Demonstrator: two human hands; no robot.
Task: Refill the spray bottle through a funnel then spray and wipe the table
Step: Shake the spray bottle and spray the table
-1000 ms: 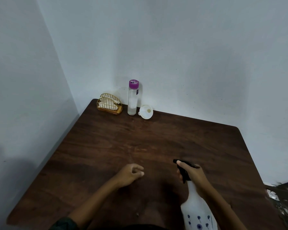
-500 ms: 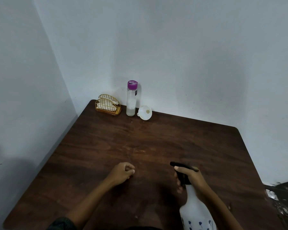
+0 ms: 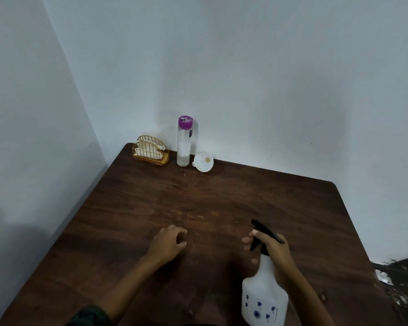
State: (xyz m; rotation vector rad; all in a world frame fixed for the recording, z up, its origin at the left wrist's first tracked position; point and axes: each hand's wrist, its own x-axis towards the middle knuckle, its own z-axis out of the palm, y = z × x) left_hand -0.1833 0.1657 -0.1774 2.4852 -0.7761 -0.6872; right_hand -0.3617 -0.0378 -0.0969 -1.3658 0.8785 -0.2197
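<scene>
Spray bottle (image 3: pixel 264 300) of white translucent plastic, printed with small blue flowers, narrows to a neck under a black trigger head whose nozzle points toward the far wall. It sits at the near right of the dark wooden table (image 3: pixel 198 196); its base is cut off by the frame's lower edge, so whether it rests on the wood cannot be told. The right hand (image 3: pixel 272 252) grips the neck from the right, fingers wrapped round in front of the trigger. The left hand (image 3: pixel 167 243) lies on the wood well to the bottle's left, fingers loosely curled, holding nothing. A wide stretch of wood separates both hands from the far corner, where a gold wire holder (image 3: pixel 150 150), a clear bottle with a purple cap (image 3: pixel 184 142) and a white funnel (image 3: pixel 204 161) stand against the wall; the table's right edge is well apart from the bottle.
</scene>
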